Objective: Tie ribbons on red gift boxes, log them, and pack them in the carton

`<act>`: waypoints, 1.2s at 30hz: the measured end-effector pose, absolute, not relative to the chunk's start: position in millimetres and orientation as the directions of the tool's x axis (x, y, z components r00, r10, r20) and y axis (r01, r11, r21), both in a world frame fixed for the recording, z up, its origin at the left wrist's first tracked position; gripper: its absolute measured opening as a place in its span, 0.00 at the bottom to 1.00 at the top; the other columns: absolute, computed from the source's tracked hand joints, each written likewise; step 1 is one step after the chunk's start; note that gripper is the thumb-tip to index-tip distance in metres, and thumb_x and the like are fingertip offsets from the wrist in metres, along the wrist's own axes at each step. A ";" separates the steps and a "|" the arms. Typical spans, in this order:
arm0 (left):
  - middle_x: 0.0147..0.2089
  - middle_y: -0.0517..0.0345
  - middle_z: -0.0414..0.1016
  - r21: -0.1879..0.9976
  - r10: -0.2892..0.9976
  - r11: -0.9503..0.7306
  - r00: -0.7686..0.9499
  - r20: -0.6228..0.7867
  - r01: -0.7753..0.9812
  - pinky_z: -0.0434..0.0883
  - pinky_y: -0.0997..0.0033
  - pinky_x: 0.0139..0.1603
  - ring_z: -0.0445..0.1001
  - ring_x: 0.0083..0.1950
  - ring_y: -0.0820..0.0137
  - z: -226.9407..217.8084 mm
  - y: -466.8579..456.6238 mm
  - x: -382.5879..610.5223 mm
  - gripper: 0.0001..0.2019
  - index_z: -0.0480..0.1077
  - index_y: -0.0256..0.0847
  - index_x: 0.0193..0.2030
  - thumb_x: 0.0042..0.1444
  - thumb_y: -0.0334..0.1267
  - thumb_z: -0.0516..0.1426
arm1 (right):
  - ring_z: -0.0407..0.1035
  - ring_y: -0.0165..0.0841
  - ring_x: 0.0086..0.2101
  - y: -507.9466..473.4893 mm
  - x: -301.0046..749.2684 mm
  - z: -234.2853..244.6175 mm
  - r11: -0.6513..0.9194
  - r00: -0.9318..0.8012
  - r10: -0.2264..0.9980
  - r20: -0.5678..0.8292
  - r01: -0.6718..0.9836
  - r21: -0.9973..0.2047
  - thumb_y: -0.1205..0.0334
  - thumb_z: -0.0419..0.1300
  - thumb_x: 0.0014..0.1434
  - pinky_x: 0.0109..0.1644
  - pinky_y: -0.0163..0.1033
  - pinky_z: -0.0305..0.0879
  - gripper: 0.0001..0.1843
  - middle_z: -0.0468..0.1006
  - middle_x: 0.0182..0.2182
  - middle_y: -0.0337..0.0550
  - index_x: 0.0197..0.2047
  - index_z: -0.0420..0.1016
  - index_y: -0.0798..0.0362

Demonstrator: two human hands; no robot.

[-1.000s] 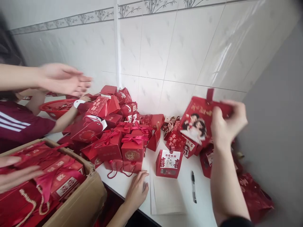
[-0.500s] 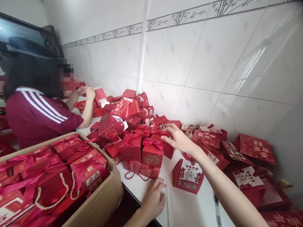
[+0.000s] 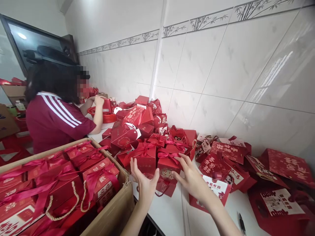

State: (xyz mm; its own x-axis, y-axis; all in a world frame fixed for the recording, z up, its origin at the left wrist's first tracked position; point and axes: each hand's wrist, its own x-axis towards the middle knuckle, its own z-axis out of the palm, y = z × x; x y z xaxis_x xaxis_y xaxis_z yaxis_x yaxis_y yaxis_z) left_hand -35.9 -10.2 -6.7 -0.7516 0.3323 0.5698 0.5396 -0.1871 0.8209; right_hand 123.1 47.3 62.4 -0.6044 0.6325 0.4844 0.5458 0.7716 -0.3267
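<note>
- Ribbon-tied boxes (image 3: 147, 163), a side-by-side pair, stand at mid-view on the white table (image 3: 163, 214), just above a rope-handled box (image 3: 169, 187).
- Far left, an open cardboard carton (image 3: 115, 209) is packed with red boxes; beyond it, a co-worker in a striped sleeve (image 3: 61, 113) works at a red basket (image 3: 112, 118).
- Left hand (image 3: 145, 190): spread in front of the left box of the pair, thumb well away from the fingers, gripping nothing visible.
- Right hand (image 3: 193, 179): fingers loosely bent at the right box's side, thumb apart; contact cannot be told.
- Judged step: placing both hands about the pair. A firm hold would call for closing evenly on the outer sides, keeping the bows uncrushed.
- Right of these, a labelled box (image 3: 222, 187) sits partly behind the forearm, near a pen (image 3: 241, 223).
</note>
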 end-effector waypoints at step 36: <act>0.55 0.43 0.65 0.932 0.924 -0.046 -0.340 0.177 0.360 0.65 0.53 0.55 0.65 0.56 0.58 -63.9 3.3 9.7 0.17 0.63 0.37 0.48 0.49 0.33 0.52 | 0.70 0.38 0.35 -42.8 288.6 -45.7 0.298 0.246 0.820 0.517 0.589 -0.752 0.50 0.48 0.61 0.37 0.41 0.66 0.17 0.74 0.33 0.47 0.34 0.71 0.53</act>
State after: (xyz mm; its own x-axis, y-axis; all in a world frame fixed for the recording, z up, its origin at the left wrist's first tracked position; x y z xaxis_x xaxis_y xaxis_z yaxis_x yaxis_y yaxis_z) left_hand 9.7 3.3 -63.9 -0.3395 0.9239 0.1765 0.3598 -0.0458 0.9319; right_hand 288.6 -42.8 -45.7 0.2456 0.8199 0.5171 0.5887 0.2976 -0.7516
